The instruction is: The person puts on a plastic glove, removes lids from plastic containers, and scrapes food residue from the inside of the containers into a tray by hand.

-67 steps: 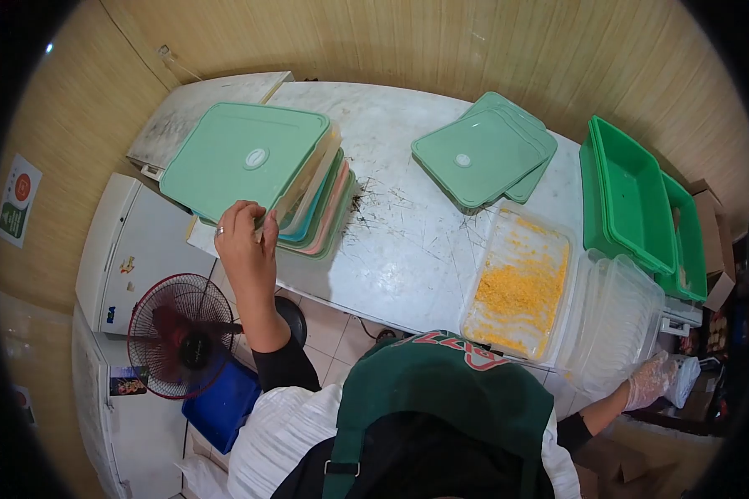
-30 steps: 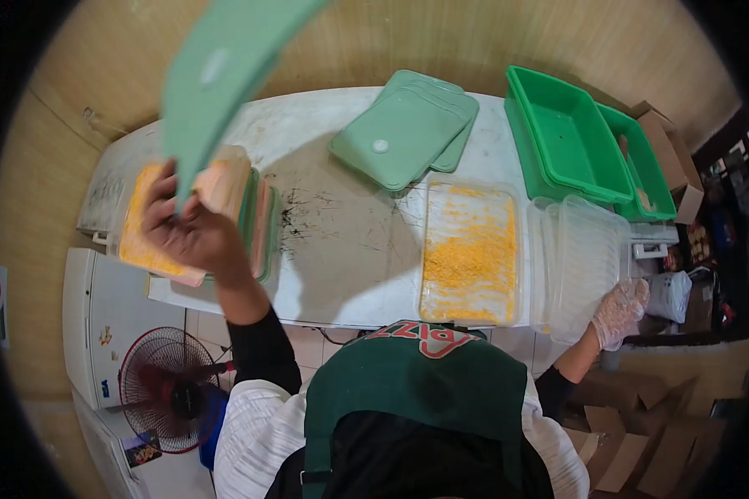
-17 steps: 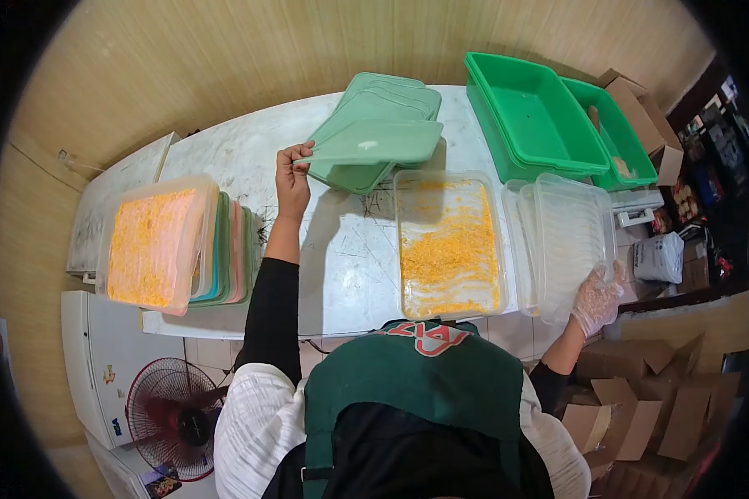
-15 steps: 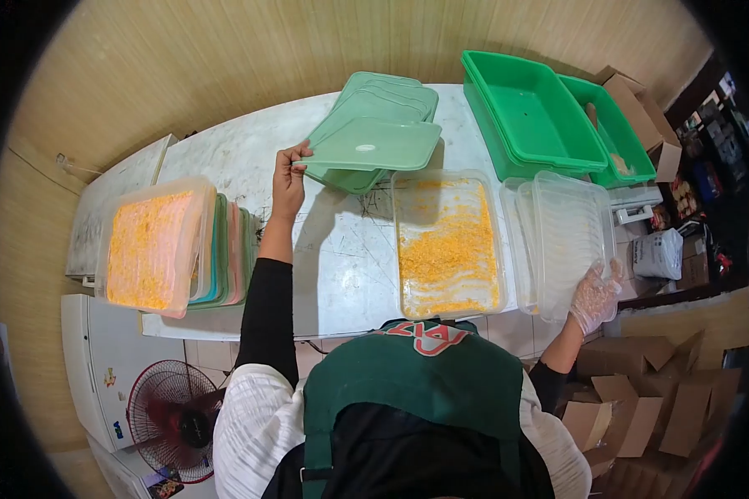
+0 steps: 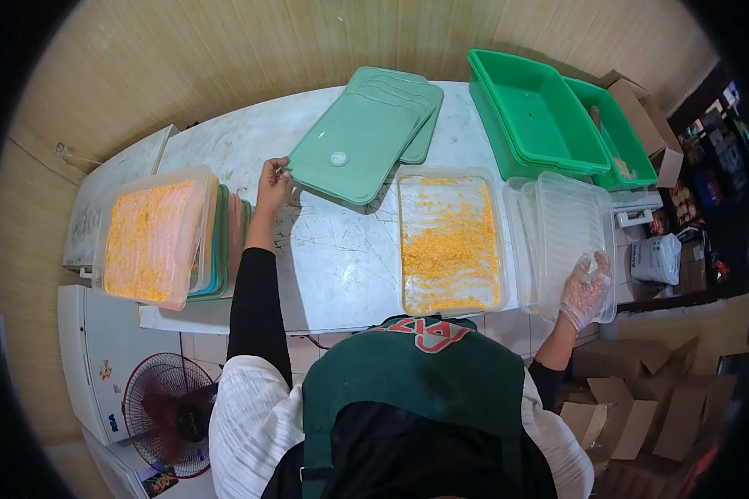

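My left hand [image 5: 275,185] is bare and pinches the left corner of the top green lid [image 5: 349,141], which lies on other green lids at the back of the table. My gloved right hand [image 5: 585,291] rests on the near right part of the stacked clear containers [image 5: 570,224], its fingers spread. Between the hands lies a clear tray with orange shreds [image 5: 449,249]. At the left, an uncovered container with a pink and orange layer [image 5: 148,241] tops a stack of containers.
Two green bins [image 5: 549,116] stand at the back right beside a cardboard box [image 5: 641,116]. Below the table are a red fan [image 5: 171,414] at the left and opened cardboard boxes [image 5: 620,416] at the right. A white bag [image 5: 657,258] is at the far right.
My left hand has taken the lid off the left stack and carried it right onto the other lids, where it now lies flat. My right hand has shifted onto the clear containers.
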A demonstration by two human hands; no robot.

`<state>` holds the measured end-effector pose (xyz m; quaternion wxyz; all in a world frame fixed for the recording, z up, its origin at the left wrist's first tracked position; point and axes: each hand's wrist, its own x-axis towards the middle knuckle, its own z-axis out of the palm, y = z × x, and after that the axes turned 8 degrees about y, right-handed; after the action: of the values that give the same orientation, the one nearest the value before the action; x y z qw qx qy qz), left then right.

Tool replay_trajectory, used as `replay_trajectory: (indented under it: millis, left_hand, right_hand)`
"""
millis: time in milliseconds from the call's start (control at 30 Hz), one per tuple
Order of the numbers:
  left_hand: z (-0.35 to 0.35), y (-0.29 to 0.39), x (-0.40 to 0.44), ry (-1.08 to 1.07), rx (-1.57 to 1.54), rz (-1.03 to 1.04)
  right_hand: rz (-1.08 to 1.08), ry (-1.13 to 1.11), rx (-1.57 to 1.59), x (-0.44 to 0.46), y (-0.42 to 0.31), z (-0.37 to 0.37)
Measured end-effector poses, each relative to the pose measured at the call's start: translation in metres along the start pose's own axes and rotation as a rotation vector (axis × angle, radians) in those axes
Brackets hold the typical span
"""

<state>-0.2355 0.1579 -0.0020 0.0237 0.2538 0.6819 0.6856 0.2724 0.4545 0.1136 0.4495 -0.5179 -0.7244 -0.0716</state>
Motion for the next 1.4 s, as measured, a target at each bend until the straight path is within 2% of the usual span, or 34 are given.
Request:
replay_trajectory:
  millis: [67,100,133,167,200,233,300,333,367,400,433,467,500,533,567,600,700,733,833,967,1133,1233,1333,1400]
  left_hand:
    - [-0.004,-0.028,0.002,0.083,0.031,-0.015]
    - [-0.004,-0.023,-0.001,0.139,0.19,0.029]
    - [-0.001,-0.013,-0.006,0.203,0.357,0.069]
    - [0.009,0.031,-0.021,0.234,0.48,0.013]
    - [0.015,0.048,-0.029,0.238,0.546,0.087]
    - [0.02,0.058,-0.043,0.259,0.632,0.361]
    - [0.037,0.13,-0.084,0.133,0.674,0.503]
    - [0.041,0.172,-0.105,0.146,0.721,0.671]
    - [0.038,0.209,-0.123,0.176,0.71,0.789]
    - [0.026,0.232,-0.14,0.226,0.647,0.793]
    - [0.007,0.242,-0.147,0.427,0.632,0.942]
    - [-0.014,0.247,-0.158,0.639,0.651,0.86]
    - [-0.032,0.252,-0.161,1.0,0.727,0.712]
    - [-0.051,0.26,-0.159,1.248,0.68,0.477]
    - [-0.071,0.271,-0.158,1.336,0.856,0.287]
    - [-0.096,0.267,-0.158,1.398,0.848,0.138]
    - [-0.128,0.261,-0.161,1.328,1.216,-0.322]
    - [-0.133,0.257,-0.163,1.286,1.28,-0.331]
    - [-0.146,0.252,-0.168,1.093,1.037,-0.391]
    - [-0.158,0.239,-0.166,1.136,0.891,-0.336]
    - [-0.138,0.258,-0.164,1.183,0.785,-0.281]
    - [-0.136,0.264,-0.166,1.184,0.661,-0.21]
    - [-0.16,0.244,-0.169,1.177,0.69,-0.034]
    - [-0.155,0.243,-0.167,1.146,0.595,0.023]
  right_hand:
    - [0.001,-0.004,-0.027,0.002,-0.005,-0.005]
    - [-0.001,-0.011,-0.027,0.002,-0.011,-0.006]
    - [0.006,0.001,-0.01,0.0,-0.012,-0.004]
    - [0.009,0.009,0.014,-0.001,-0.008,0.0]
    - [-0.009,0.021,0.057,-0.002,0.008,0.009]
    - [-0.028,0.034,0.1,-0.004,0.016,0.019]
    - [-0.008,-0.014,0.049,0.001,-0.007,0.015]
    - [0.004,-0.035,0.008,0.003,-0.018,0.014]
    - [-0.036,-0.02,0.053,0.003,-0.027,0.017]
    - [-0.072,-0.005,0.092,0.003,-0.034,0.019]
    - [-0.106,0.01,0.127,0.003,-0.039,0.02]
    - [-0.139,0.006,0.136,0.002,-0.045,0.022]
    - [-0.168,0.006,0.147,0.003,-0.052,0.024]
    - [-0.197,0.008,0.157,0.002,-0.058,0.026]
    - [-0.217,0.004,0.187,0.002,-0.063,0.029]
    - [-0.235,0.003,0.214,0.0,-0.066,0.031]
    - [-0.218,-0.018,0.266,-0.003,-0.071,0.037]
    - [-0.201,-0.027,0.278,-0.003,-0.07,0.037]
    - [-0.28,-0.001,0.239,-0.002,-0.064,0.04]
    - [-0.265,-0.014,0.241,-0.003,-0.065,0.037]
    - [-0.227,-0.048,0.204,-0.006,-0.063,0.04]
    - [-0.237,-0.024,0.294,-0.01,-0.058,0.049]
    - [-0.241,-0.013,0.273,-0.011,-0.062,0.045]
    - [-0.255,-0.014,0.236,-0.012,-0.067,0.042]
